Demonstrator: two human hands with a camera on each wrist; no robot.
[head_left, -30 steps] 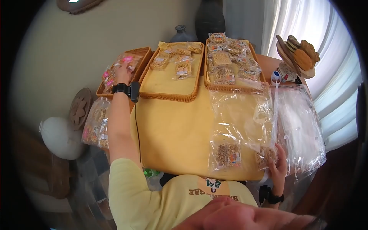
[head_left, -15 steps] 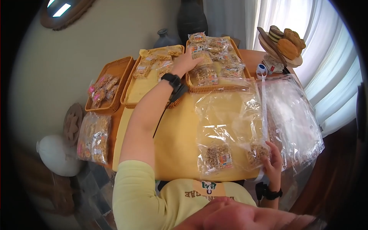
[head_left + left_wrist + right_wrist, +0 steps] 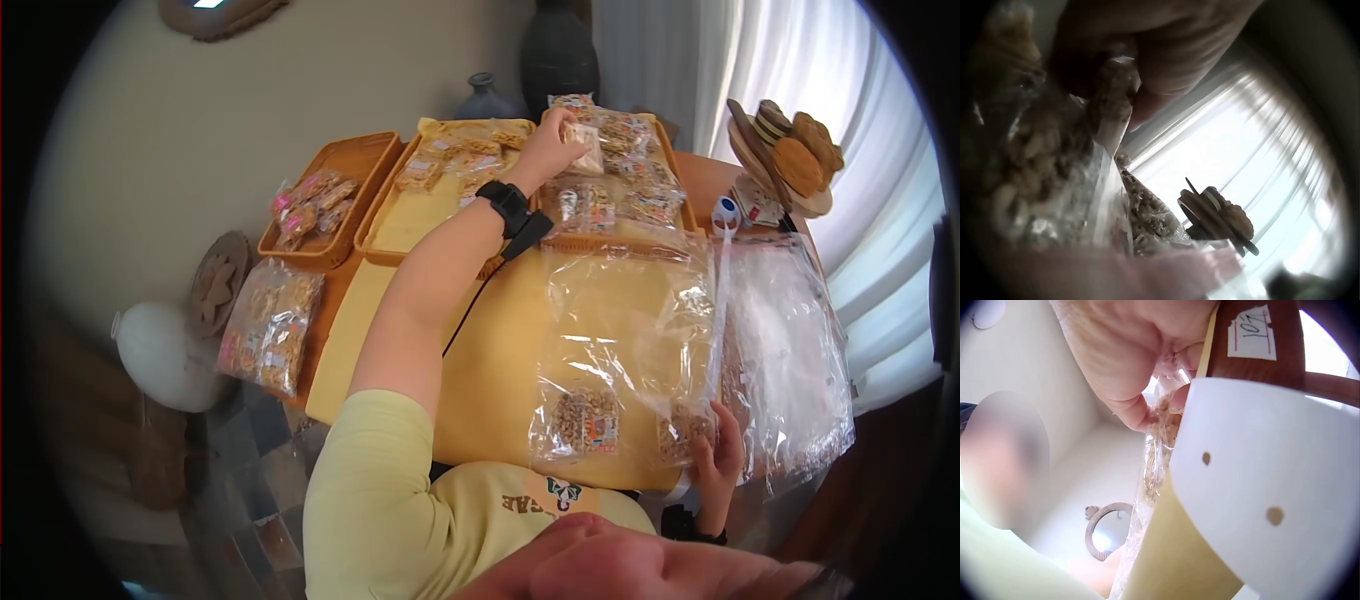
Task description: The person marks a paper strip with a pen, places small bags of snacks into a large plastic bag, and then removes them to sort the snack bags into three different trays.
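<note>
Stretched out to the right-hand wicker basket (image 3: 565, 243), my left hand (image 3: 550, 155) pinches a wrapped snack bar (image 3: 585, 150) by its edge. In the left wrist view the fingers close on its clear wrapper, with other packets just beyond. My right hand (image 3: 720, 462) is at the table's front edge, at the lower right corner of a large clear plastic bag (image 3: 625, 310). Its thumb and fingers pinch a packet of nut brittle (image 3: 1159, 450) through crinkled film. Another brittle packet (image 3: 585, 420) lies at the bag's lower left.
The middle basket (image 3: 385, 225) holds several pale snack bars, and the left basket (image 3: 365, 190) has pink-labelled packets. A filled bag (image 3: 270, 325) sits at the table's left edge. More clear bags (image 3: 785, 350) are stacked at right, beside a decorative hat (image 3: 785, 155).
My left hand has moved right from the left basket to the right-hand basket and now lifts a snack bar there. My right hand stays at the bag's corner.
</note>
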